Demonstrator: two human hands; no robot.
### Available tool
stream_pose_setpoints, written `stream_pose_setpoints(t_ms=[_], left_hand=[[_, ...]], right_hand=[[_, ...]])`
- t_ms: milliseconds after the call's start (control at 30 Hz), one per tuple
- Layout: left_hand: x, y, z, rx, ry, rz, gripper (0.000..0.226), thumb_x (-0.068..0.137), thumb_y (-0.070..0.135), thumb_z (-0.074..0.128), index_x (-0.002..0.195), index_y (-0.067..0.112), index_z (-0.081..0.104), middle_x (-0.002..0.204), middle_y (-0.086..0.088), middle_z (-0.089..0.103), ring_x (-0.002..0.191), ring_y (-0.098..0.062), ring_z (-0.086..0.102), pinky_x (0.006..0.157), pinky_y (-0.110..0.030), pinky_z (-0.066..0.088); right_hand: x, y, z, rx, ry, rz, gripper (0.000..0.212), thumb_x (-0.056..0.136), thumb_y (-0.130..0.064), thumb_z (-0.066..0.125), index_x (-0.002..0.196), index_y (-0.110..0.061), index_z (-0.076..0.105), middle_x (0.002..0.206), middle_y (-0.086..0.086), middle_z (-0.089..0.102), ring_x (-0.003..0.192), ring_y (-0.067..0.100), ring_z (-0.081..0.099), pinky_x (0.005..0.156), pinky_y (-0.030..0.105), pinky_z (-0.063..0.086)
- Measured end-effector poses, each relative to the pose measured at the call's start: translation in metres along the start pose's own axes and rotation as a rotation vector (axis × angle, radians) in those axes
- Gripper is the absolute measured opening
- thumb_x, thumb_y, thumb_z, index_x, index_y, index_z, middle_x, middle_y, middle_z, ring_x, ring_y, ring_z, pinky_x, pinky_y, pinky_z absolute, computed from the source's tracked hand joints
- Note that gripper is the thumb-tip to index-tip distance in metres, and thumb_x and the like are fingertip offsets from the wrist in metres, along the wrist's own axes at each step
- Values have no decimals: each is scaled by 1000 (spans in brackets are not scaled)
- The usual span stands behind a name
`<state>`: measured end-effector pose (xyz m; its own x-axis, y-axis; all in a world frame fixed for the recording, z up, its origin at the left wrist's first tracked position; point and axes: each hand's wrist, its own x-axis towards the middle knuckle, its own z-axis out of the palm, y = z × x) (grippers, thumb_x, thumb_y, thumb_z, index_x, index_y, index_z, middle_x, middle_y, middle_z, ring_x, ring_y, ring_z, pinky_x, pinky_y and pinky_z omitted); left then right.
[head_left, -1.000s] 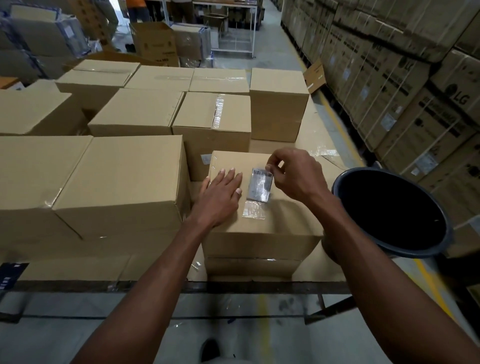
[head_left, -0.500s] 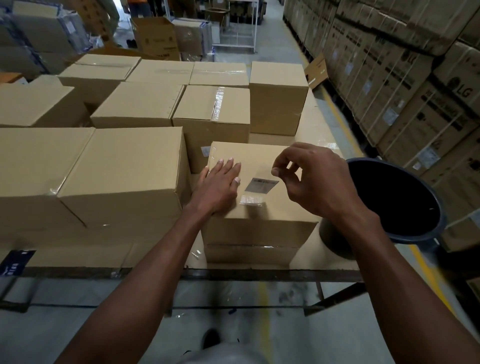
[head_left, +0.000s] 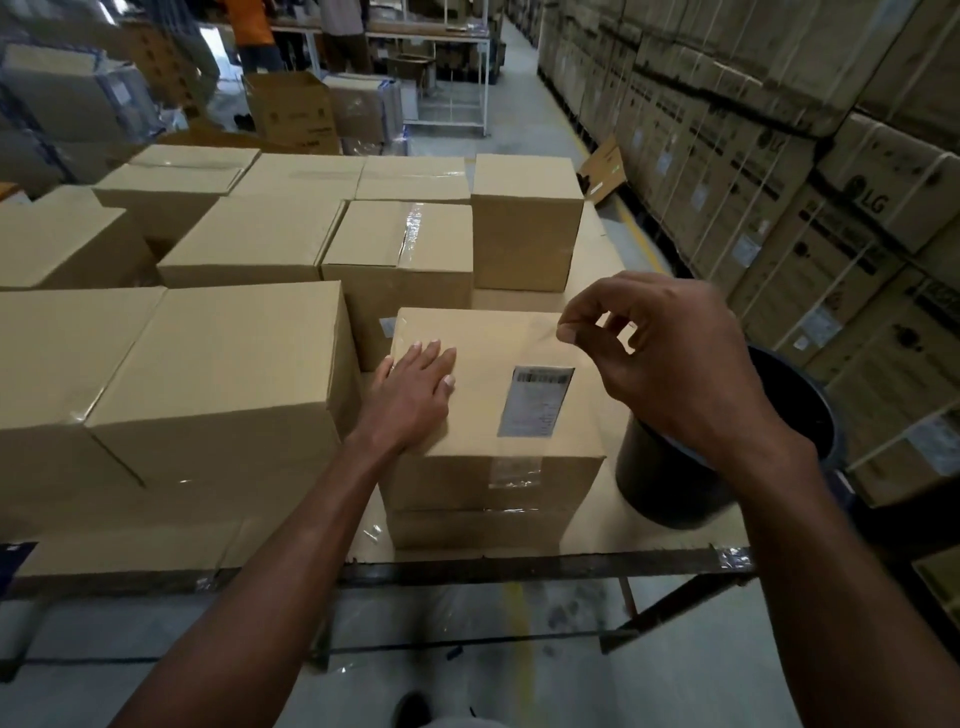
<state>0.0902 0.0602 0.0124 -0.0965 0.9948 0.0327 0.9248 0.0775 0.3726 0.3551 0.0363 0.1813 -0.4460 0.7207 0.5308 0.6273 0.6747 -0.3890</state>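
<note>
Held the box (head_left: 488, 338) down with left hand (head_left: 415, 387), fingers straight, flat on the left half of its top. Hovered right hand (head_left: 670, 364) above the box's far right corner, fingers curled, thumb close to forefinger; could not tell whether a clear film was pinched or nothing at all. Found label (head_left: 537, 401) lying flat on the right half of the box top, clear tape strip (head_left: 514, 470) folded over the box's near edge just below it. Judged sticking mostly done; probably left: smoothing down, moving on. Could not read label print, too small. Noted black bin (head_left: 675, 483) right of the box, partly hidden behind the right forearm. Could not tell whether a second carton sat under the box.
</note>
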Motion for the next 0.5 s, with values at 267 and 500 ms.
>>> stream_pose_setpoints(t_ms=[267,500], left_hand=[[3,19,-9,-15,45,75,51,107,40,44,156,31,37,168,3,27,154,-21,23,124,-60,16],[19,58,-14,-131,58,287,49,101,52,52,148,38,49,163,7,35,148,-21,36,120,-56,25]], right_hand=[[8,31,-35,-89,132,109,9,90,-39,77,92,-31,81,88,-14,75,74,6,67,67,45,60],[9,70,-60,-247,267,253,10,86,-37,81,92,-30,83,86,-13,71,74,8,64,66,41,58]])
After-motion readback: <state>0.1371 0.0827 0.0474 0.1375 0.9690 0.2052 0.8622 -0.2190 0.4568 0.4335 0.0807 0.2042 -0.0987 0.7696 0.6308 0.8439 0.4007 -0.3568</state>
